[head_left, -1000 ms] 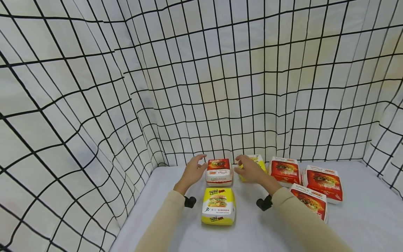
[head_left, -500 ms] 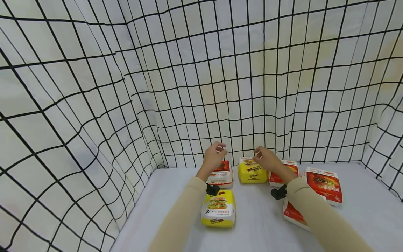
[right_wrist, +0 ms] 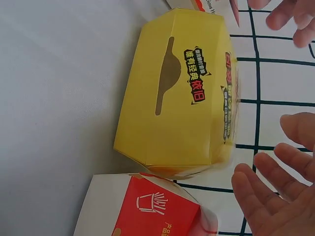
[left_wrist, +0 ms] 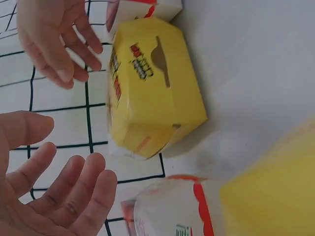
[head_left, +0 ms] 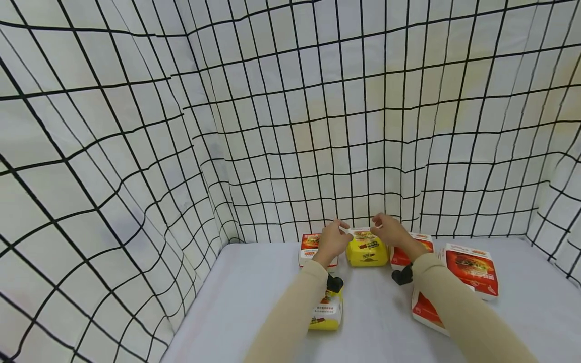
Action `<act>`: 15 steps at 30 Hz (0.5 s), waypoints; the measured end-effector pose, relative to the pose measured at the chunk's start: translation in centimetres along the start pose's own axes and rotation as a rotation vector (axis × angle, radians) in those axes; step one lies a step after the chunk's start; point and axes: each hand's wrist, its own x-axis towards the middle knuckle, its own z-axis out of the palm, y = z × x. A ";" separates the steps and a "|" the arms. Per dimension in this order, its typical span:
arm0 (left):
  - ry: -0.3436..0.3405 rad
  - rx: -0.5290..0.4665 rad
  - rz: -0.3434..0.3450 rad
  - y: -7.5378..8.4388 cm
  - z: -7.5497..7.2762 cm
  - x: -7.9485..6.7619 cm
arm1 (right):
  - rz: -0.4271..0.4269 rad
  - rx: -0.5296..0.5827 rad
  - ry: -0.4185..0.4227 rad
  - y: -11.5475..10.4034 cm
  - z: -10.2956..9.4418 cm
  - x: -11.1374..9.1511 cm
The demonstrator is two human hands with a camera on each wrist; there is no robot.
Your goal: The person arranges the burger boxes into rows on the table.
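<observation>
White backdrop (head_left: 272,201), largest item, crossed by black grid lines (head_left: 385,108), rising behind and to the left. Surface next (head_left: 245,292), white, boxes spread over it. Two beige sleeves, left (head_left: 286,312) and right (head_left: 467,310), reaching forward across it. Boxes: six counted, two yellow, four red-and-white. Of the yellow, the back yellow box (head_left: 368,253) sits in the rear row between two red-and-white ones; the front yellow box (head_left: 328,315) lies nearer the person, partly covered by the left forearm. Of the red-and-white: the left red box (head_left: 310,244) at the row's left end, partly behind a hand; the middle red box (head_left: 422,243) just right of the back yellow box; the right red box (head_left: 474,269), face fully shown; the near red box (head_left: 426,308), partly under the right sleeve. Hands, two: left hand (head_left: 333,239) and right hand (head_left: 392,233), at either side of the back yellow box's top, fingers parted and loosely bent, both empty. Smallest, two black wrist pieces (head_left: 335,284), one per wrist.
</observation>
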 end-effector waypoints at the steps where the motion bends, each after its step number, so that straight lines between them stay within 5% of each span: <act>1: -0.019 0.063 0.008 0.1 0.4 0.0 | 0.003 -0.006 -0.013 0.1 0.1 0.1; 7: -0.120 0.407 0.089 0.7 2.1 0.0 | -0.004 -0.080 -0.059 0.4 0.4 0.5; 15: -0.147 0.459 0.085 1.0 3.0 -0.5 | 0.007 -0.177 -0.116 0.5 0.7 0.5</act>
